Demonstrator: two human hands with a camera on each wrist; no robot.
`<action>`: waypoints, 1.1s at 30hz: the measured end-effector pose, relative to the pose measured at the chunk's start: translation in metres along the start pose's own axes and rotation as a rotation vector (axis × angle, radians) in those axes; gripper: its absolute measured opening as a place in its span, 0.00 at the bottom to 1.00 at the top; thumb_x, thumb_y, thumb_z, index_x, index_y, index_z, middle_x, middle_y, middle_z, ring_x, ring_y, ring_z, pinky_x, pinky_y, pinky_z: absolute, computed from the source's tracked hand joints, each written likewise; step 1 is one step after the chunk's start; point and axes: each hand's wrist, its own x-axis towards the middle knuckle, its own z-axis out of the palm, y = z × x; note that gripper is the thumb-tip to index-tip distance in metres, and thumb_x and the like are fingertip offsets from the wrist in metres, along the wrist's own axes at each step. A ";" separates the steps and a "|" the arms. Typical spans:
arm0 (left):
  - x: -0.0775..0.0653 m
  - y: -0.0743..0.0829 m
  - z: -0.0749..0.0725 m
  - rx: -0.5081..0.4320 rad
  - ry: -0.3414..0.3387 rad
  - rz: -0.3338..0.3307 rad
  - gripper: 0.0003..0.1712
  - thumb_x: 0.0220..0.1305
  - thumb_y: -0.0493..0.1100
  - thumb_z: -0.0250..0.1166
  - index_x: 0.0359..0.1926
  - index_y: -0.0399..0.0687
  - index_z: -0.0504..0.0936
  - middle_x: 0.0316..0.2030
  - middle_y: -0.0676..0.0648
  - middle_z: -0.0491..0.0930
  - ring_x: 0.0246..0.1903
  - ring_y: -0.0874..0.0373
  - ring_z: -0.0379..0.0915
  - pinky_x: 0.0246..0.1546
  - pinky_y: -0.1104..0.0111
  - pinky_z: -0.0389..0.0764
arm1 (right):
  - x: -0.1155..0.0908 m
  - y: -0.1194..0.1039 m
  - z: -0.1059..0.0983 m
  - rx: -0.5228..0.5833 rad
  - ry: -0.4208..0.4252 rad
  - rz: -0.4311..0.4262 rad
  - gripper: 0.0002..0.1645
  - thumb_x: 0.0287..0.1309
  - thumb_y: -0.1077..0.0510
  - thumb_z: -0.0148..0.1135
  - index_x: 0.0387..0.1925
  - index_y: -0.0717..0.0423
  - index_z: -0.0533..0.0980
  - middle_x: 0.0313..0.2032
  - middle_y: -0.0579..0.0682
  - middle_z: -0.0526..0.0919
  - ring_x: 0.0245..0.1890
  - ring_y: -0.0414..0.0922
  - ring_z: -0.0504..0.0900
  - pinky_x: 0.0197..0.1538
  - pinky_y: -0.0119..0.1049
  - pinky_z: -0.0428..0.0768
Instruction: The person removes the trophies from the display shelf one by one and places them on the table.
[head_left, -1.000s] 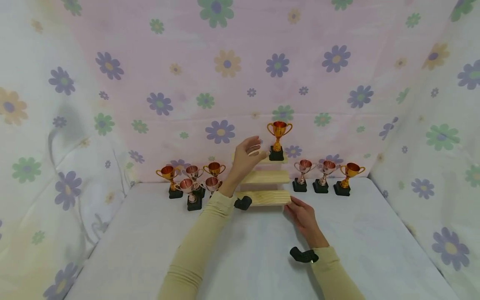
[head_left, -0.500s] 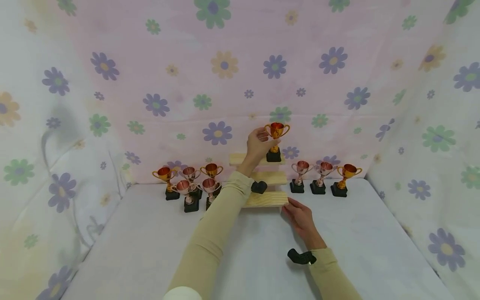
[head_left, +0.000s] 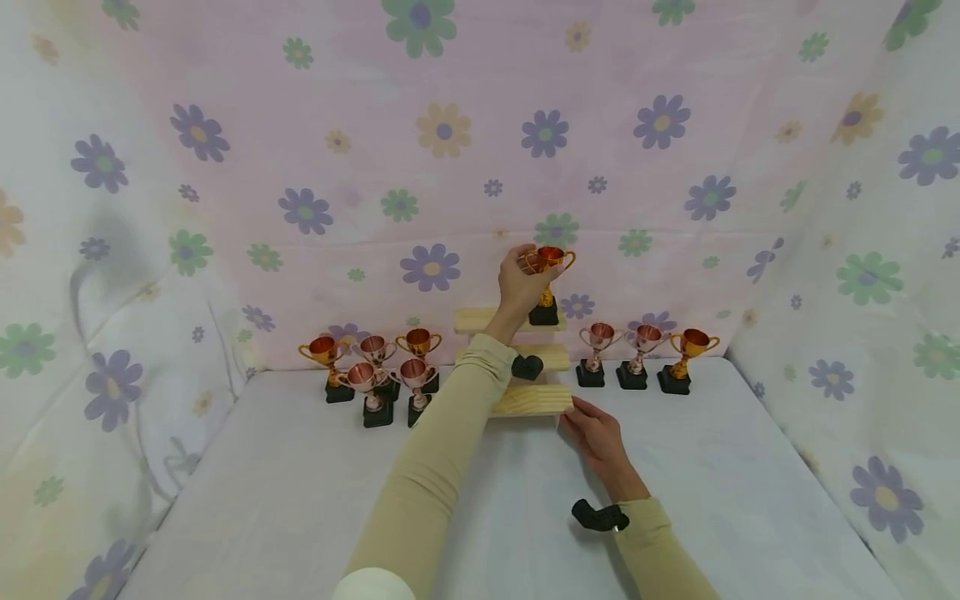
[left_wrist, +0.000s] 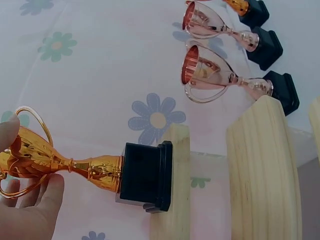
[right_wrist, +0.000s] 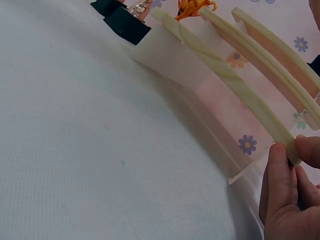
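Observation:
A gold trophy cup with a black base stands at the right end of the top step of a stepped wooden display stand. My left hand holds its bowl. In the left wrist view, thumb and fingers lie round the bowl and handles of the gold trophy, whose base sits right at the top board. Lower down, my right hand pinches the right end of the stand's bottom board. The right wrist view shows thumb and fingers on either side of that board.
Right of the stand are two rose-coloured trophies and a gold trophy. Several gold and rose-coloured trophies cluster at its left, partly behind my left sleeve. A flowered cloth hangs behind the white table.
My left hand has moved right and up from beside the gold trophy to its bowl and taken hold of it. The right hand has stayed at the bottom board.

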 end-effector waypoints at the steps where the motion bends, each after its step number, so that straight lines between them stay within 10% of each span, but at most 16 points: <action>1: 0.000 0.000 0.000 0.001 -0.002 0.008 0.32 0.62 0.38 0.74 0.65 0.40 0.73 0.56 0.38 0.79 0.55 0.46 0.77 0.52 0.61 0.85 | 0.000 0.000 0.000 0.000 0.000 0.000 0.30 0.73 0.67 0.54 0.72 0.68 0.63 0.70 0.65 0.68 0.56 0.42 0.80 0.59 0.31 0.81; 19: -0.012 0.011 -0.034 0.093 -0.180 0.190 0.26 0.62 0.40 0.75 0.60 0.38 0.80 0.51 0.38 0.83 0.49 0.46 0.82 0.50 0.66 0.86 | 0.000 -0.001 0.000 0.015 0.001 0.001 0.30 0.72 0.68 0.55 0.72 0.69 0.63 0.69 0.65 0.68 0.50 0.38 0.82 0.58 0.30 0.82; 33: -0.037 0.057 -0.141 0.082 -0.177 0.221 0.26 0.60 0.37 0.75 0.59 0.37 0.81 0.51 0.36 0.83 0.49 0.48 0.82 0.54 0.64 0.84 | 0.001 -0.001 -0.001 0.026 0.001 0.003 0.31 0.72 0.69 0.54 0.73 0.69 0.62 0.70 0.65 0.67 0.48 0.36 0.82 0.58 0.30 0.82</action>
